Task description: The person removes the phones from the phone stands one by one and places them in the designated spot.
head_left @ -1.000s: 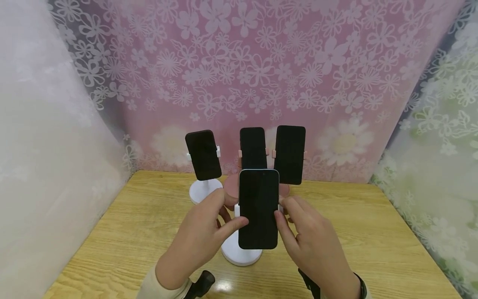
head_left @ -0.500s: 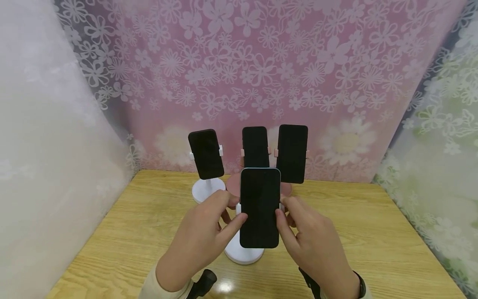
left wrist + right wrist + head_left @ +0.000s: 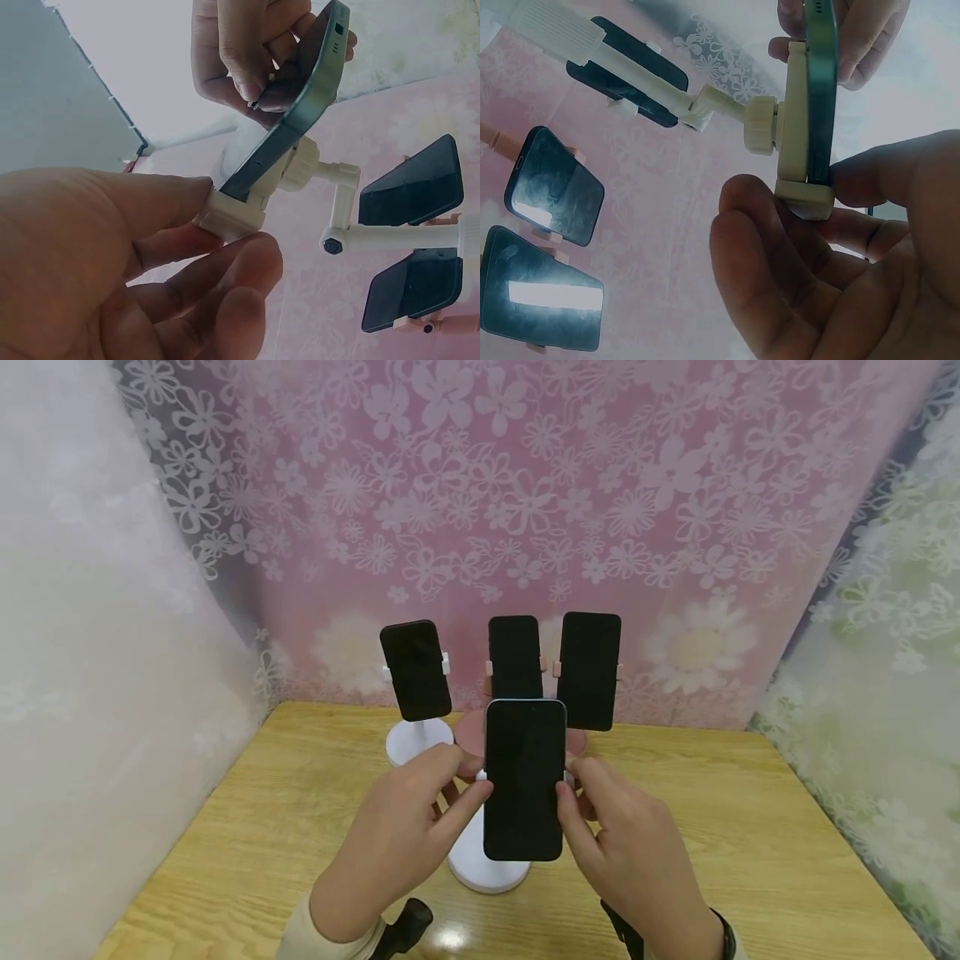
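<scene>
A smartphone (image 3: 523, 793) with a dark screen and a blue-green frame sits in the white clamp (image 3: 232, 215) of a phone stand, tilted back, its face toward the head camera. My left hand (image 3: 408, 818) pinches the clamp's left end, thumb tip at the phone's left edge and fingers beneath the clamp. On the opposite side, my right hand (image 3: 630, 831) grips the clamp's other end (image 3: 805, 199), its thumb against the phone's edge. The stand's round white base (image 3: 489, 872) rests on the table below, and its jointed arm (image 3: 724, 105) shows behind the clamp.
Behind stand three more phones in holders: a left phone (image 3: 417, 672) on a white stand (image 3: 408, 741), a middle phone (image 3: 514, 656) and a right phone (image 3: 590, 672) in pink clamps. Floral cloth (image 3: 480, 510) surrounds the wooden table (image 3: 735, 827).
My left thumb has slid off the phone's screen to its left edge by the clamp. My right hand keeps its place. The head view has shifted slightly.
</scene>
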The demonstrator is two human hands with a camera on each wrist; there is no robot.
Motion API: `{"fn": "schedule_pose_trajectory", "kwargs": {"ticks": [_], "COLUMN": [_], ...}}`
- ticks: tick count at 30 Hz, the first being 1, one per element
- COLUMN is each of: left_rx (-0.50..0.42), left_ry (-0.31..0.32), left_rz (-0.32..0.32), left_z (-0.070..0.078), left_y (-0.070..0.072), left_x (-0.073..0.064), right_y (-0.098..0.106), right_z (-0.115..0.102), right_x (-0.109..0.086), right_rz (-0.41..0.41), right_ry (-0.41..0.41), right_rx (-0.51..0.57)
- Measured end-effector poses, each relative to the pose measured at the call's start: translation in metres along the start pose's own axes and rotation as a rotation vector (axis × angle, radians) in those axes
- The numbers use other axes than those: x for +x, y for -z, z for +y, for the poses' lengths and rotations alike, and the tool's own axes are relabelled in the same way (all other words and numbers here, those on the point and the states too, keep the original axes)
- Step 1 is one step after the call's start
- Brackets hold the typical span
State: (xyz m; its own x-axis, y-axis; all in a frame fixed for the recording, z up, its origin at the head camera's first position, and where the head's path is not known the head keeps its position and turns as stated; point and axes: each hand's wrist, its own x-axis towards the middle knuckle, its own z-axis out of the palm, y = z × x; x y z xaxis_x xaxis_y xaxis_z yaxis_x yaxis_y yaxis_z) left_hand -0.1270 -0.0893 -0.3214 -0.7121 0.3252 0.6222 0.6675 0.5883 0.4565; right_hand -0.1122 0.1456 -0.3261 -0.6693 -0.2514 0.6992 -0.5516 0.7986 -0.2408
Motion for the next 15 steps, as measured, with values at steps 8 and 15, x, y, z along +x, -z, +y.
{"fn": "schedule_pose_trajectory", "kwargs": {"ticks": [8,15], "left_rx": [-0.032,-0.04], "left_ry": [0.047,0.065], "left_rz": [-0.065,-0.072], "left_z": [-0.0012,-0.0016], "left_y": [-0.0008,-0.0017], "left_x": [0.0028,0.0029], "right_y": [-0.0012,-0.0026], "right_z": [0.0029,0.0045], "right_x": [0.0006,0.0003], "right_rz": [0.013,0.012], "right_ry": [0.011,0.002], "right_rx": [0.018,0.016]}}
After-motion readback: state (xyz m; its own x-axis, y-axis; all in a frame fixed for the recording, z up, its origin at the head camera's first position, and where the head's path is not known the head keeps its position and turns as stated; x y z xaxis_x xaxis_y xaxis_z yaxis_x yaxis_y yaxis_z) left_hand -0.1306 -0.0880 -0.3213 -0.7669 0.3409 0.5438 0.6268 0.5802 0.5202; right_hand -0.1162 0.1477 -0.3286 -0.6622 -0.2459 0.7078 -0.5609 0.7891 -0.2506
